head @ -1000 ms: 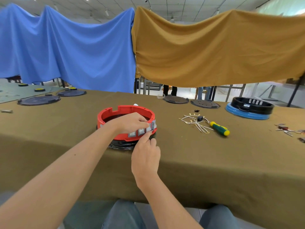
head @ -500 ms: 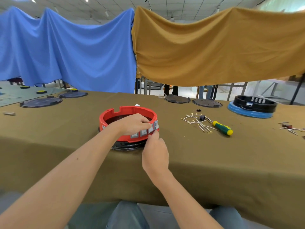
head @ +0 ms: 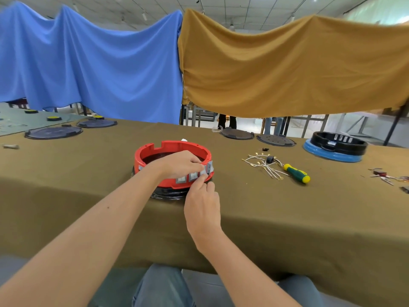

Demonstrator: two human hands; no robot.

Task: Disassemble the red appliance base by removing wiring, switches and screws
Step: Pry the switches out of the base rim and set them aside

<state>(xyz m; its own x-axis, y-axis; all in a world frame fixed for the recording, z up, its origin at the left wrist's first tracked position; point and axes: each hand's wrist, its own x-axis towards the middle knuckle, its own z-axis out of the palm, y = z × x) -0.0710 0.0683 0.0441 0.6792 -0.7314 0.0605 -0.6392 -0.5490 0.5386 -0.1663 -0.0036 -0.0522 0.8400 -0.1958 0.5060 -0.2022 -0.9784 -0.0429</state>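
Observation:
The red appliance base [head: 155, 151], a round ring on a black underside, sits near the table's front edge. A row of grey switches [head: 193, 175] lines its front wall. My left hand [head: 179, 162] lies over the near rim, its fingers curled onto the switches from above. My right hand [head: 202, 202] comes up from below and pinches a grey switch at the right end of the row. A bundle of removed white wiring [head: 264, 166] lies to the right beside a green and yellow screwdriver [head: 296, 173].
The olive table cloth [head: 287, 207] also carries a black ring on a blue disc [head: 336, 146] at far right, dark round plates [head: 236, 133] at the back and left [head: 53, 132], and small metal parts [head: 385, 176] near the right edge.
My right hand has shifted slightly along the switch row while the left stays on the rim. The view has drifted a little; the base has not moved.

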